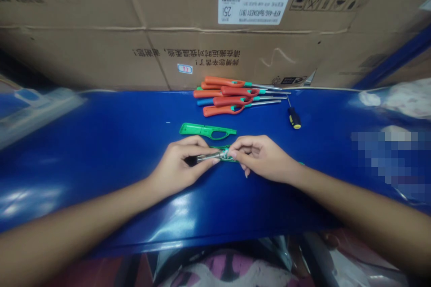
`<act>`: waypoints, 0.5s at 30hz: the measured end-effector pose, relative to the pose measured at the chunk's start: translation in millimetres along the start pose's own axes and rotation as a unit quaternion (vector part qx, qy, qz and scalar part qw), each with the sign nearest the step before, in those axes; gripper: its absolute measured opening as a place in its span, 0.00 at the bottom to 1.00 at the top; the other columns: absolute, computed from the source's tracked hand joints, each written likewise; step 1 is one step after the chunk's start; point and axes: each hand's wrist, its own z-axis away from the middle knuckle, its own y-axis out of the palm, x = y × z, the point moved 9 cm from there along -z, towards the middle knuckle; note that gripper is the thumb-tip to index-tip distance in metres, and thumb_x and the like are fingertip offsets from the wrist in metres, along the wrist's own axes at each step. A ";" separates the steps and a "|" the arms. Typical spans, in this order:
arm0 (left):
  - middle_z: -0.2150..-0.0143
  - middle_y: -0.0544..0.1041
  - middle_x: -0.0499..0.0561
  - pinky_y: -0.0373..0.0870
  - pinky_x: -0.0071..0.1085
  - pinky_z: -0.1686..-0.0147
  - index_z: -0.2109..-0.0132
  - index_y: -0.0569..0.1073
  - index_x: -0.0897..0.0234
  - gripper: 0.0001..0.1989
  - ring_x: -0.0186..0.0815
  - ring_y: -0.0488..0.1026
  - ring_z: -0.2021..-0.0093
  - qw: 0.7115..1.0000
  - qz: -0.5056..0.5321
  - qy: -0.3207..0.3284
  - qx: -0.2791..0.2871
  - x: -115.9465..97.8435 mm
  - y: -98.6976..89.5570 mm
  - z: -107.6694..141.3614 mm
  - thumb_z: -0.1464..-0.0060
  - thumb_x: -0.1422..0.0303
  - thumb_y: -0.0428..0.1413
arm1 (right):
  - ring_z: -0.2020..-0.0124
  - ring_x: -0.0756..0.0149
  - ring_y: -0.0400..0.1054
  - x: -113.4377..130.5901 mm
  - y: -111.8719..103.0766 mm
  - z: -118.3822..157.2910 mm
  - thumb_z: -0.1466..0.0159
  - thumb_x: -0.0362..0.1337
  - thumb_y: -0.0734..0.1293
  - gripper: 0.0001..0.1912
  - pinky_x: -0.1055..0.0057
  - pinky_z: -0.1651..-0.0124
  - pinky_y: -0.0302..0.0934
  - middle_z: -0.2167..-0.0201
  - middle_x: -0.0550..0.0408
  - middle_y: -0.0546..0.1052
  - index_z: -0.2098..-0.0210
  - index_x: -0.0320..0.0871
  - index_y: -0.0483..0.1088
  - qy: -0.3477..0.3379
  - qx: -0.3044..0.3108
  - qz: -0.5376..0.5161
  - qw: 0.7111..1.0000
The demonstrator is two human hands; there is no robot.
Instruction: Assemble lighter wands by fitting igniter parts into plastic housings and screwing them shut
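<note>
Between my hands lies an opened green lighter body with small pale inner parts showing. My left hand pinches a silvery metal tube over its left part. The fingertips of my right hand are closed at the lighter's inner parts; whatever they hold is too small to make out. Just beyond my hands rests a separate green half shell, with a loop-shaped opening at its right.
Several orange and red lighters are piled at the back, metal rods pointing right. A black and yellow screwdriver lies beside them. A large cardboard box stands behind the blue table. Plastic-wrapped things are at both sides.
</note>
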 end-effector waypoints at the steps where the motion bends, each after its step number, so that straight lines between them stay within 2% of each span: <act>1: 0.66 0.78 0.51 0.68 0.26 0.72 0.53 0.84 0.61 0.11 0.31 0.73 0.70 1.000 0.001 0.002 0.000 -0.3 0.1 0.1 0.43 0.68 0.64 | 0.81 0.74 0.66 -0.1 0.0 0.0 0.37 0.42 0.70 0.11 0.75 0.76 0.67 0.81 0.62 0.69 0.64 0.40 0.74 0.001 0.000 0.000 1.000; 15: 0.67 0.78 0.51 0.69 0.26 0.70 0.53 0.84 0.60 0.10 0.31 0.74 0.69 1.000 -0.001 0.015 -0.001 -3.5 1.0 0.5 0.43 0.69 0.64 | 0.82 0.74 0.65 1.8 2.4 0.8 0.37 0.41 0.69 0.10 0.75 0.77 0.65 0.81 0.62 0.69 0.65 0.40 0.74 -0.005 -0.006 0.015 1.000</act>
